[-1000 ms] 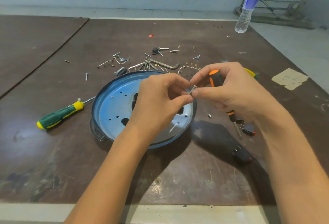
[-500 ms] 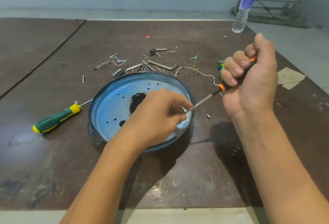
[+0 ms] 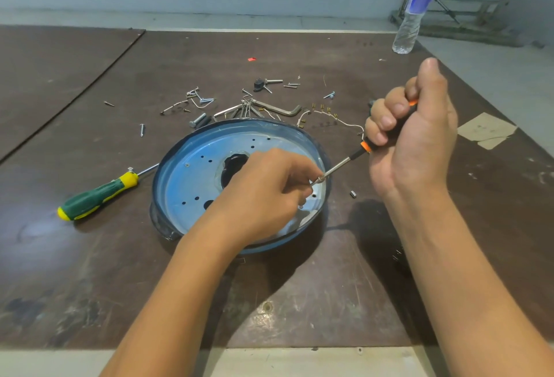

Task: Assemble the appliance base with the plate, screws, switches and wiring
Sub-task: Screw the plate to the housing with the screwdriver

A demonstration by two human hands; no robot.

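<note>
Pinches a screw (image 3: 320, 179) to the screwdriver (image 3: 341, 165) with left hand (image 3: 269, 190), fists the handle in right hand (image 3: 413, 136); best kept square over the plate (image 3: 192, 178).

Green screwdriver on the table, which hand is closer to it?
Left. The left hand, pinching a screw, is over the blue plate, right of the green screwdriver; the right hand is farther right, beyond the plate's rim, gripping an orange-handled screwdriver.

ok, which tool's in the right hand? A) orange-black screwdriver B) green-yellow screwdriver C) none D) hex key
A: the right hand grips the orange-black screwdriver, tip at the screw the left hand pinches; the green-yellow screwdriver lies on the table.
</note>
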